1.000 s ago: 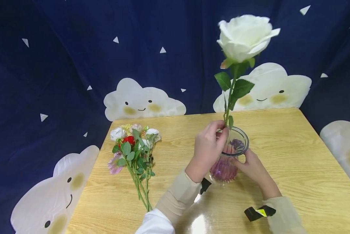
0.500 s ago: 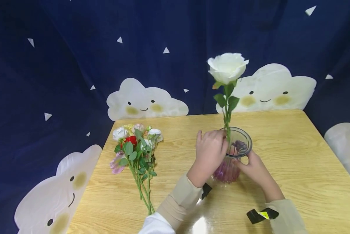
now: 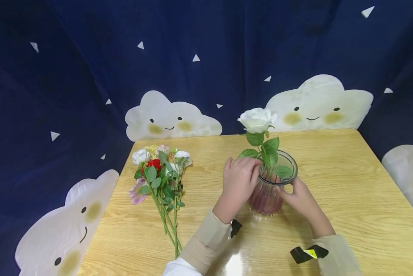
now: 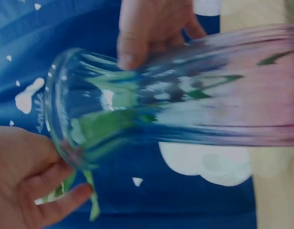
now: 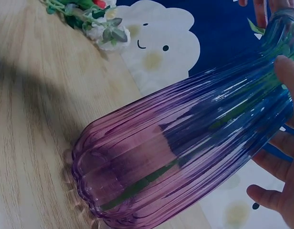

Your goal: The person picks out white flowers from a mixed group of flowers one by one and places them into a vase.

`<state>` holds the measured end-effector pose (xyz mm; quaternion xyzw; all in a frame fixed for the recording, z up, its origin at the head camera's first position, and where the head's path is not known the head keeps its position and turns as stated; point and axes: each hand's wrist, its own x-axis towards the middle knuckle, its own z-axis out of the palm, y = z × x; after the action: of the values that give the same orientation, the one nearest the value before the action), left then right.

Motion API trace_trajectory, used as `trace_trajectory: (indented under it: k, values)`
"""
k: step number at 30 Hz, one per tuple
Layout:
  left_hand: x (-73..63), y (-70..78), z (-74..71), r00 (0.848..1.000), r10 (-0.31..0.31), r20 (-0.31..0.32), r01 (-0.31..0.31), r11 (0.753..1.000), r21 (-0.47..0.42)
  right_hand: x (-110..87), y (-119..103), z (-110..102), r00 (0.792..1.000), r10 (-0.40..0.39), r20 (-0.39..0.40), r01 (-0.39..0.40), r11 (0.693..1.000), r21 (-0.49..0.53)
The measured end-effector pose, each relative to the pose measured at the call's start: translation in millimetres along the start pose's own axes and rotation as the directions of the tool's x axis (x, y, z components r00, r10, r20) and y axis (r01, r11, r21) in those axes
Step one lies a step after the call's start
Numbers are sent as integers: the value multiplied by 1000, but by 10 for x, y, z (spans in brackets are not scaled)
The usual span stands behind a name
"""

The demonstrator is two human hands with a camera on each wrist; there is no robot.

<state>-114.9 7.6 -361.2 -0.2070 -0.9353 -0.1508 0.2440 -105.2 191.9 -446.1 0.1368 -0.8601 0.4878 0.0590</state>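
A white rose (image 3: 257, 119) with green leaves stands in a clear ribbed glass vase (image 5: 137, 167), tinted pink-purple towards its base. Through the glass, its green stem (image 5: 142, 183) slants down to near the bottom. My right hand (image 3: 302, 197) grips the vase's neck from the right, thumb on the near side. At the left of the rim is my left hand (image 3: 240, 179), its fingers loosely bent right by the rim and the lower leaves. In the left wrist view, these fingers (image 4: 66, 205) lie beside a leaf hanging outside the glass.
To the left on the wooden table (image 3: 206, 214) lies a bunch of artificial flowers (image 3: 159, 172), white, red, yellow and lilac, stems towards the front. Behind the table hangs a dark blue curtain (image 3: 192, 30) with white clouds and triangles.
The white rose has come down a long way into the vase, its leaves now at the rim. My left hand has shifted slightly left from the stem. The right hand keeps holding the vase.
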Motion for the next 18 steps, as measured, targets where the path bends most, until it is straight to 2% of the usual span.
trace_trajectory:
  k: [2,5,8,13,18]
  values:
    - [-51,-64,32,997,15,-82,-21,997,-73,0,-5,2,1000,2,4,-2,1000,3]
    - [-113,-154,83,977,44,-210,-77,986,-151,2,-5,4,1000,3,8,-3,1000,9]
    - [-161,-239,128,963,33,-268,-83,981,-176,1,2,4,1000,2,7,-2,1000,14]
    - [-224,-344,159,971,-14,-241,-18,991,-130,0,15,2,1000,-6,-2,6,1000,20]
    - [-269,-412,160,988,-62,-144,52,996,-74,6,13,4,1000,-10,-2,10,999,34]
